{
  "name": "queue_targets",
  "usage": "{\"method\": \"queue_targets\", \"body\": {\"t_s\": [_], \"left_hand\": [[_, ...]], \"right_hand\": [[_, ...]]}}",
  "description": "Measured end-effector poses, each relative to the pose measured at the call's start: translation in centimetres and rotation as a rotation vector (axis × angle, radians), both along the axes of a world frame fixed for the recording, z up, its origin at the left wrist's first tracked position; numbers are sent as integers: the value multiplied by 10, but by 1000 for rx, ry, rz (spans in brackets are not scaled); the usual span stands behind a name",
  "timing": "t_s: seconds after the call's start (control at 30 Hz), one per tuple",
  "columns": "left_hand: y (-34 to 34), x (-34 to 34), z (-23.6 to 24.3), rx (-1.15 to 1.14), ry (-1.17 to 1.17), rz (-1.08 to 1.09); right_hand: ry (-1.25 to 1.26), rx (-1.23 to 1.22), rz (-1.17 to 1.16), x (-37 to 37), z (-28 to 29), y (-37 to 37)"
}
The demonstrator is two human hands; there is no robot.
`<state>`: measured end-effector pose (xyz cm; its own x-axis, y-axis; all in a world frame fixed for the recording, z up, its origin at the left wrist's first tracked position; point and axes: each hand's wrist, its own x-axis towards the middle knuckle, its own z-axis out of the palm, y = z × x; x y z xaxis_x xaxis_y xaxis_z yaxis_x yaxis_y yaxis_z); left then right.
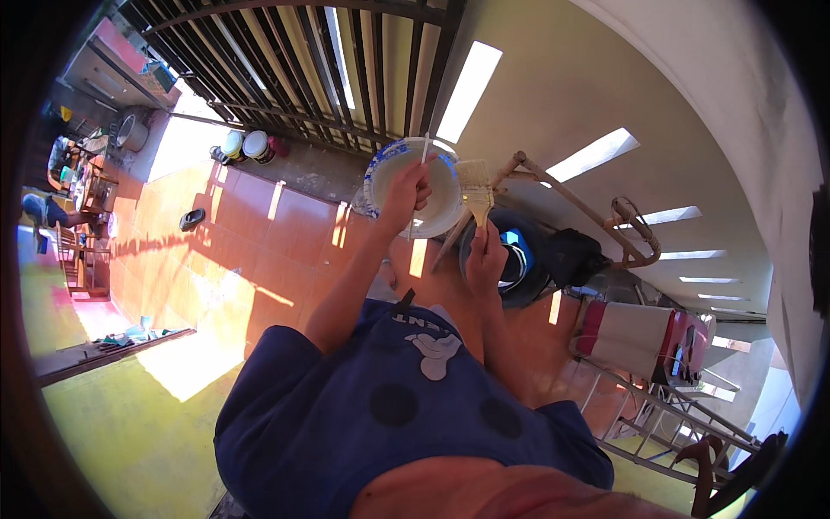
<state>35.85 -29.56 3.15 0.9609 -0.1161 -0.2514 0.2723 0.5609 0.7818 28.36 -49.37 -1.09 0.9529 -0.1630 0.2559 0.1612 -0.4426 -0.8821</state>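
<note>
The bucket seems plastic, the floor tiles glossy.

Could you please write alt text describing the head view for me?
A person's left hand holds a thin pale stick over a white, blue-splashed bucket; the right hand grips a wide brush. Around them are an orange tiled floor and a dark barred gate.

Round that bucket: brush at three o'clock, frame just beyond; pails past nine, gate toward eleven; and a slipper on the floor at nine.
</note>
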Motion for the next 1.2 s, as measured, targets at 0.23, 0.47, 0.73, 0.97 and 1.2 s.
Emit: {"method": "queue_targets", "body": {"t_s": [0.23, 0.47, 0.73, 0.97, 1.2], "left_hand": [[19, 22, 2, 34, 3, 29], [45, 56, -5, 41, 29, 56], [90, 76, -26, 28, 72, 132], [154, 77, -38, 82, 91, 202], [204, 58, -61, 124, 130, 366]], "right_hand": [[44, -217, 62, 31, -6, 26], [174, -350, 240, 61, -21, 43], [459, 484, 346, 130, 1, 48], [306, 433, 360, 185, 41, 59], [237, -232, 105, 251, 49, 25]]}}
